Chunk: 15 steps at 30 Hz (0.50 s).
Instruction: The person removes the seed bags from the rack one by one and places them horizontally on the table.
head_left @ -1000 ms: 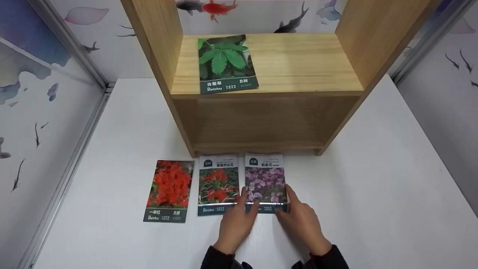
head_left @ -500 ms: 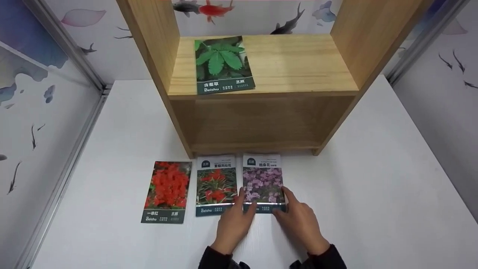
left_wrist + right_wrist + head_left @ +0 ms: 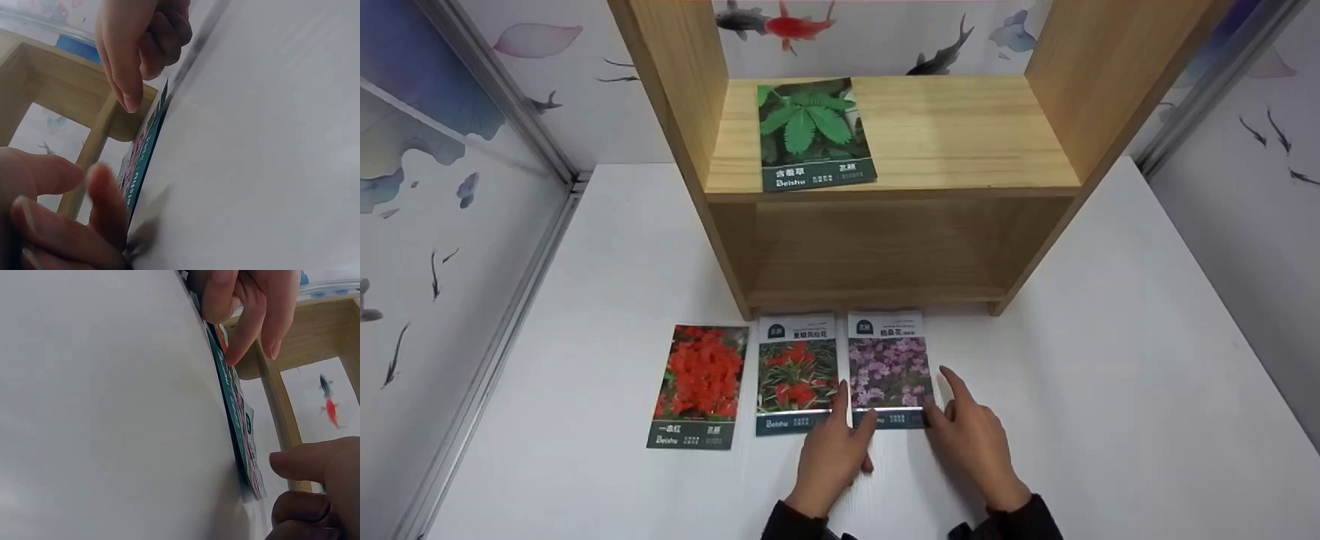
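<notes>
A purple-flower seed packet lies flat on the white table, just in front of the wooden shelf. My left hand rests at its lower left corner, fingertips touching the bottom edge. At the lower right corner is my right hand: thumb by the corner, index finger straight along the packet's right side. In the left wrist view the packet's dark edge runs between my left fingers and the right hand. The right wrist view shows the same edge, with left fingertips on it.
Left of the purple packet lie a red-flower packet with a white top and an all-red packet. A green-leaf packet lies on the shelf's upper board. The lower shelf bay holds nothing. Patterned walls stand on both sides.
My right index finger has slid off the purple packet to its right side. My left hand stays at the lower left corner. The packet has not moved.
</notes>
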Each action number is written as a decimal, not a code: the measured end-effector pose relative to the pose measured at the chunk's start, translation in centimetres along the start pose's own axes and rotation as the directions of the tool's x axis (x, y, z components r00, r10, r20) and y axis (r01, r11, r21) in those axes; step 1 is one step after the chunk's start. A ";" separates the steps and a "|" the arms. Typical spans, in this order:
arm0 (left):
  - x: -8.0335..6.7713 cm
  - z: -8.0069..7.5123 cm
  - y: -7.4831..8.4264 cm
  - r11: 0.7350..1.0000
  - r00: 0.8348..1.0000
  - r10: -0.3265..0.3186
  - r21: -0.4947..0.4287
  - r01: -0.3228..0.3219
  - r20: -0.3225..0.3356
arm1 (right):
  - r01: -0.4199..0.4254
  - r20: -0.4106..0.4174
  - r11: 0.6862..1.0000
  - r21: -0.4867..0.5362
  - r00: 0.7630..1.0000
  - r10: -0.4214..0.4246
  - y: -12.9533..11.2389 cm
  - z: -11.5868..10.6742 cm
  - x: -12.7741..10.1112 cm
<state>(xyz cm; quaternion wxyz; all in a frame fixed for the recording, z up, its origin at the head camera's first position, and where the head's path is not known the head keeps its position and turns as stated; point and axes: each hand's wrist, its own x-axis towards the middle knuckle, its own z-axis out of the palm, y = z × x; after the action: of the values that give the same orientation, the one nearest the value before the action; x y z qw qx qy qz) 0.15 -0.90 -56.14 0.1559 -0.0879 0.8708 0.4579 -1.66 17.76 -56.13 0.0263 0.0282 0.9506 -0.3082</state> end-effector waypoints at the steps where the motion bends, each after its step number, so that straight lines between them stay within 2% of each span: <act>1: -0.1 -0.1 -0.1 1.000 1.000 -0.009 -0.028 0.009 0.016 | -0.007 -0.009 1.000 0.011 1.000 0.007 0.1 -0.2 0.1; 5: -0.4 -0.4 -0.3 0.995 0.999 0.000 -0.097 0.004 0.042 | -0.033 0.000 0.996 0.078 0.999 0.034 0.1 -0.9 0.3; 10: -0.7 -0.9 -0.3 0.985 0.997 0.053 -0.170 -0.044 0.051 | -0.039 0.006 0.985 0.171 0.999 0.039 -0.2 -1.8 0.4; 15: -1.1 -1.9 0.2 0.979 0.994 0.108 -0.176 -0.102 0.026 | -0.024 -0.008 0.974 0.225 1.000 0.027 -0.8 -2.6 0.6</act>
<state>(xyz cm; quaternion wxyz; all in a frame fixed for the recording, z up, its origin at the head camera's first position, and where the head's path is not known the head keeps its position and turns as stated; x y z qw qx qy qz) 0.74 -2.30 -54.61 0.1386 -0.0470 0.8279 0.5414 -2.36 18.66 -53.63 0.0215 0.0449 0.9094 -0.4130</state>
